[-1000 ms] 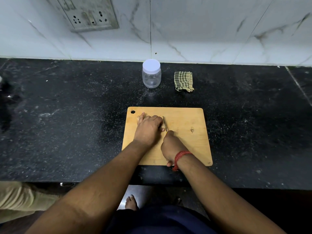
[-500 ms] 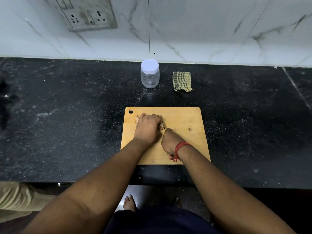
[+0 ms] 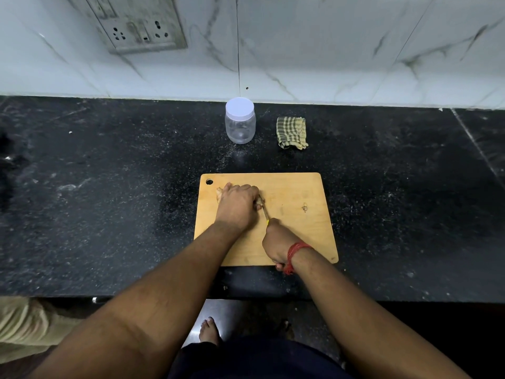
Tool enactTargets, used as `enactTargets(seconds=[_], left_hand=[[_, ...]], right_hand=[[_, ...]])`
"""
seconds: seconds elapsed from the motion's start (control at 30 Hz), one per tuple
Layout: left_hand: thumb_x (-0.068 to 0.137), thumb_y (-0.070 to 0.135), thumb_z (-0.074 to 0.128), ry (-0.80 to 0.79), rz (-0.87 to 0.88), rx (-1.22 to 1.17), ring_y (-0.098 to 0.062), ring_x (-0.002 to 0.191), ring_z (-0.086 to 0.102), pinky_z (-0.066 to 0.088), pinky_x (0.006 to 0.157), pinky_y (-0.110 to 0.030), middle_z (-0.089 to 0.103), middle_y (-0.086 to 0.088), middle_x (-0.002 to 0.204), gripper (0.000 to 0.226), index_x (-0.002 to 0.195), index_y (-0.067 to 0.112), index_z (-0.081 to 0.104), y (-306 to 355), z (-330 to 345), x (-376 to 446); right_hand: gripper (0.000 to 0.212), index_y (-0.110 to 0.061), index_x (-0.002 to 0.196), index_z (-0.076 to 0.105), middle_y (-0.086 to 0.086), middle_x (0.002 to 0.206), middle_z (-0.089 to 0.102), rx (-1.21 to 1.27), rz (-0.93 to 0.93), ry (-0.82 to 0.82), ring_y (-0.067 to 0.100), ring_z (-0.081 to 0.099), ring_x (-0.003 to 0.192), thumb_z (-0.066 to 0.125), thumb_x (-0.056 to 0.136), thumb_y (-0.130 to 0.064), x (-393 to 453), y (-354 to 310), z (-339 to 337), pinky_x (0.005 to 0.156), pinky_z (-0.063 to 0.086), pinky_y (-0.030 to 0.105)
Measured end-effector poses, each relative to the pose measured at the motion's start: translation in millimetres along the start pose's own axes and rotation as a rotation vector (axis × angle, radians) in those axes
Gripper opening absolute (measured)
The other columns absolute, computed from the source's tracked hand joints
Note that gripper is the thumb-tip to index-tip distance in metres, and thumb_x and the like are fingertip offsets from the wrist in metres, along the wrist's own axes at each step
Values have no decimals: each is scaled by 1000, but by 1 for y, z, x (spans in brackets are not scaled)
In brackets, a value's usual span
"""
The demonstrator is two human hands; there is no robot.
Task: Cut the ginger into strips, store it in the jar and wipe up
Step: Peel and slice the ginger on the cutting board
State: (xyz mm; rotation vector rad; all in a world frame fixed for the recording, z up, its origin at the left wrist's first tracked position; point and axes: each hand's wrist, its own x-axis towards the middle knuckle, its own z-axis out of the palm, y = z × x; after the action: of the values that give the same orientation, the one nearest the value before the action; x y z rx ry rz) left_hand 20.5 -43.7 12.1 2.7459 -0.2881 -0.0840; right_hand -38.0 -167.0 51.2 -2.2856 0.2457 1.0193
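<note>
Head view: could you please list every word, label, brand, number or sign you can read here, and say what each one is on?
None can be read.
Jar: clear body and plain white lid, no label.
Socket plate: switches and holes only, no legible marking.
Cloth: check pattern, no text.
Board: bare wood, no print.
Knife: too thin to show any marking.

1. The right hand [image 3: 276,243] is pulling the knife [image 3: 264,209] back toward the board's near edge.
2. The left hand [image 3: 238,204] is now covering more of the ginger [image 3: 219,193] (only a nub showing).
</note>
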Motion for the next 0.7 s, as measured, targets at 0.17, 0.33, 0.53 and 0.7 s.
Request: enactTargets(seconds=[0.17, 0.33, 0.53, 0.7], left_hand=[[90, 15, 61, -22, -56, 15, -26, 95, 58, 28, 115, -43, 66, -1, 92, 14, 83, 25, 53, 5, -1, 1], [93, 15, 59, -34, -79, 14, -26, 100, 58, 26, 118, -43, 65, -3, 95, 11, 86, 22, 54, 7, -4, 2], [93, 17, 60, -47, -69, 22, -28, 97, 58, 28, 115, -43, 66, -5, 92, 10, 85, 21, 56, 7, -4, 0], [90, 11, 59, -46, -64, 10, -27, 96, 57, 28, 115, -43, 65, -4, 91, 7, 87, 17, 60, 6, -4, 0]], right_hand=[[62, -4, 154, 13, 12, 78, 53, -2, -12, 3, 20, 51, 55, 29, 95, 5, 0, 4, 2, 50, 45, 34], [55, -10, 150, 22, 11, 76, 50, 11, 11, -29, 18, 44, 52, 26, 97, 5, -4, 15, 5, 45, 38, 30], [25, -18, 101, 38, 6, 66, 42, 377, 98, -105, 13, 34, 42, 24, 91, 1, -1, 26, 0, 41, 30, 15], [23, -16, 93, 40, 4, 59, 36, 521, 91, -152, 11, 26, 36, 25, 91, 2, -5, 37, -11, 43, 25, 14]])
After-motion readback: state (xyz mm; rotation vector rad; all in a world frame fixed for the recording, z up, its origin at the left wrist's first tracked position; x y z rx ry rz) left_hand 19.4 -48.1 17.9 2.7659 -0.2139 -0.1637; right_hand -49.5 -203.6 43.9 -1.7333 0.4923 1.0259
